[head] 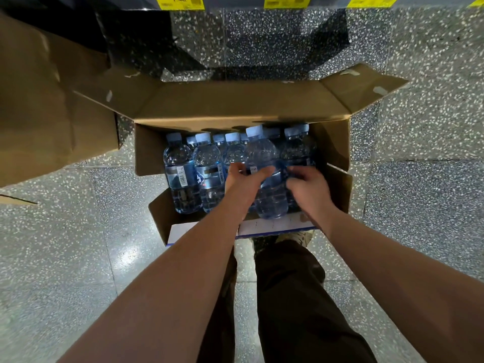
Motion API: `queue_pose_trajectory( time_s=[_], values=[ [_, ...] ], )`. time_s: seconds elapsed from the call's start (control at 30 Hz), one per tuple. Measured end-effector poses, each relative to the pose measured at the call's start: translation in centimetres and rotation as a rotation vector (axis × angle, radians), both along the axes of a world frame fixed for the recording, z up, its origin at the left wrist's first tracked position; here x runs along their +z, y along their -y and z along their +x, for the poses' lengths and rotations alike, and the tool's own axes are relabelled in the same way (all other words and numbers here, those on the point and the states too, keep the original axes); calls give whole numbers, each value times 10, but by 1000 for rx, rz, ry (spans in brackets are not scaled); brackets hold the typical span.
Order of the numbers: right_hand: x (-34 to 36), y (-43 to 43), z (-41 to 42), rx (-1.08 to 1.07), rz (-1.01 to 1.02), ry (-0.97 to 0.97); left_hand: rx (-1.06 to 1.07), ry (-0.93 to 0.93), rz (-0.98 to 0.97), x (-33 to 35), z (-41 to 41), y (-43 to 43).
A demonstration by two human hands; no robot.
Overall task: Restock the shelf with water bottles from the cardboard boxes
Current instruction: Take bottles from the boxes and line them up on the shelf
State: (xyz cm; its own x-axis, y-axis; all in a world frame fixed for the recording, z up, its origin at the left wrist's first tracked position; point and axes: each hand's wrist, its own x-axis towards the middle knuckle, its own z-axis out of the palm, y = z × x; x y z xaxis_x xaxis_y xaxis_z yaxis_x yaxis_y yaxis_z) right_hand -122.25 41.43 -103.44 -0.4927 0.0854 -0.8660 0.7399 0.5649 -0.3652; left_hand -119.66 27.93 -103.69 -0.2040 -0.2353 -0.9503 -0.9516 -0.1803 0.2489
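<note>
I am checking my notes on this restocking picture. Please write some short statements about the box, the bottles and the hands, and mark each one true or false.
1. The cardboard box stands open on the floor. True.
2. The water bottles have red caps. False: the caps are pale, whitish.
3. Both the left hand and the right hand reach into the box. True.
4. The box is empty. False: many bottles are in it.
5. Yellow price tags show at the top. True.
</note>
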Motion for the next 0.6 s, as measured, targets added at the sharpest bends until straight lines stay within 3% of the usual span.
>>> queue_pose_trajectory(
  time_s=[0.1, 0.3, 0.47, 0.6],
  values=[
    [-19, -13, -4, 48, 223, -57, -3, 12, -30, -7, 0, 3],
    [-51, -17, 2, 129, 198, 92, -31, 15, -108, -14, 1, -1],
    [-59, -23, -7, 108, 192, 74, 11, 10, -125, -16, 6, 7],
    [-41, -22, -6, -53, 152, 55, 18, 17, -70, -5, 0, 13]
  ],
)
